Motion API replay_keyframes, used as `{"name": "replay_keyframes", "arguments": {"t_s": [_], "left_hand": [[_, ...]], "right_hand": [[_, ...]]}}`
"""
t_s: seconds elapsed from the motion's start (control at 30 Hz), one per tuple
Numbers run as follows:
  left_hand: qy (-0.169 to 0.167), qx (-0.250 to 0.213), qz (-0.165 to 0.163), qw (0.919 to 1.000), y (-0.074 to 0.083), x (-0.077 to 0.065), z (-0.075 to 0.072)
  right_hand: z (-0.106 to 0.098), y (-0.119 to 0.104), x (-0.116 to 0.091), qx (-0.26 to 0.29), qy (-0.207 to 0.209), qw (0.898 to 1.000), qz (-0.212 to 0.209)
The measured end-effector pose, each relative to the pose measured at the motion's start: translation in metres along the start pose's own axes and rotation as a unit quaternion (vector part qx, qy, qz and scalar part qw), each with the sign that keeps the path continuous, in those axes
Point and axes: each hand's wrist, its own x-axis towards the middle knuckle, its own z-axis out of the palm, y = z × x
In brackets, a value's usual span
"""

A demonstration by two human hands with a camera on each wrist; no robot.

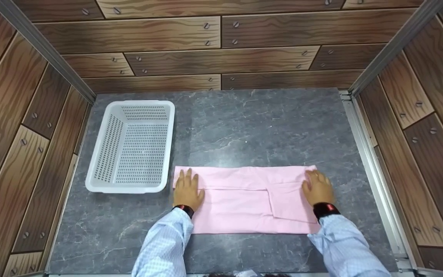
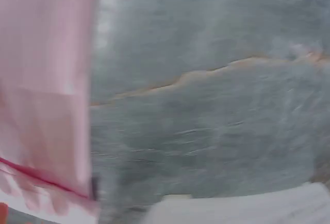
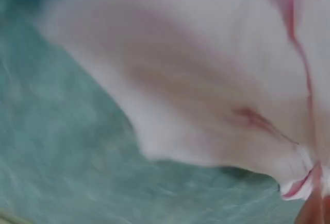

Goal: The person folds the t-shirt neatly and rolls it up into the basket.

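A pink cloth (image 1: 233,211) lies folded into a long rectangle near the front of the table, with a smaller flap turned over at its right end. My left hand (image 1: 187,191) rests on the cloth's left end, fingers straight and slightly spread. At the right end, my right hand (image 1: 318,188) lies over the edge, thumb toward the middle. The left wrist view catches the straight side of the cloth (image 2: 46,69) against the table. Blurred, the pale cloth (image 3: 175,80) fills much of the right wrist view, with a fingertip (image 3: 312,211) at its wrinkled lower edge.
A white perforated plastic basket (image 1: 169,146) stands on the dark marbled table (image 1: 267,127), left of the cloth and farther back. Wood-patterned walls (image 1: 221,34) enclose the back and both sides. A metal rail (image 1: 371,165) runs along the table's right edge.
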Motion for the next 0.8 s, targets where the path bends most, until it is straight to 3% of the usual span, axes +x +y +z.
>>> {"name": "replay_keyframes", "arguments": {"t_s": [0.13, 0.27, 0.5, 0.57, 0.6, 0.67, 0.8], "left_hand": [[-0.077, -0.012, -0.019, 0.9968, 0.005, -0.002, 0.007], [-0.117, 0.011, -0.043, 0.9922, 0.003, -0.005, 0.012], [-0.141, -0.004, -0.069, 0.9876, -0.002, -0.007, 0.014], [-0.149, -0.008, -0.078, 0.9858, -0.002, -0.007, 0.014], [-0.148, -0.007, -0.080, 0.9857, -0.002, -0.007, 0.013], [-0.138, -0.001, -0.076, 0.9876, -0.003, -0.007, 0.013], [-0.091, 0.010, -0.026, 0.9955, -0.004, -0.012, 0.013]], "right_hand": [[0.006, -0.005, 0.019, -0.049, -0.096, 0.994, 0.028], [0.009, -0.001, 0.028, -0.050, -0.196, 0.973, 0.108], [0.008, 0.023, 0.027, -0.041, -0.273, 0.939, 0.207], [0.006, 0.029, 0.025, -0.036, -0.274, 0.935, 0.224], [0.005, 0.031, 0.024, -0.033, -0.266, 0.936, 0.227], [0.006, 0.031, 0.023, -0.036, -0.232, 0.951, 0.204], [0.018, 0.014, 0.013, -0.067, -0.130, 0.986, 0.076]]}}
